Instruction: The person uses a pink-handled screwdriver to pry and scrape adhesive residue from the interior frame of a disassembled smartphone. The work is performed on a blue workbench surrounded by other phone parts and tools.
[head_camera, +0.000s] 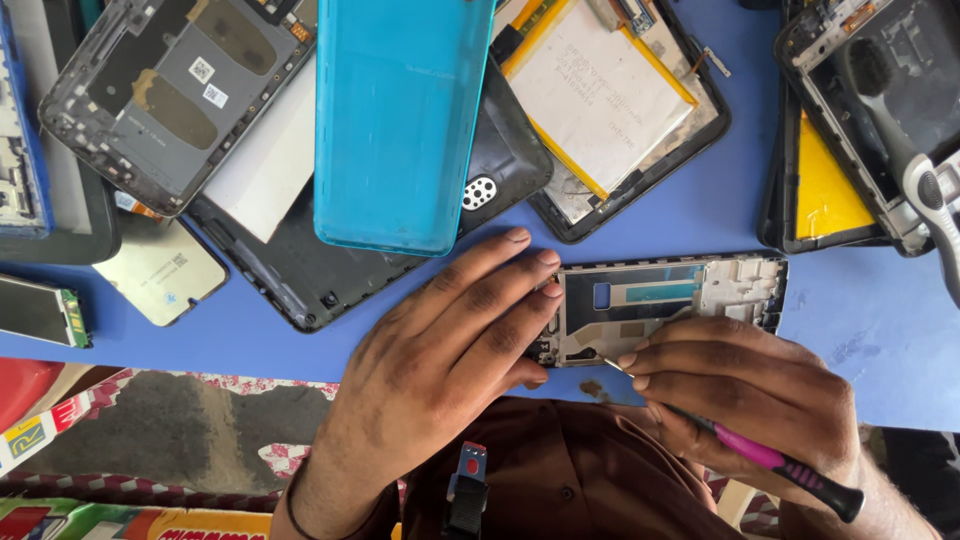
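Blue tabletop spreads under everything. Low in the frame, the right hand pinches a pink-and-black-handled screwdriver, tip at the lower edge of a grey metal phone mid-frame. The left hand lies flat, fingers spread, fingertips pressing that frame's left end. Higher up, a turquoise plastic phone back cover lies over black housings, beside an opened phone with a white battery.

Blue table, turquoise back cover, pink-and-black screwdriver
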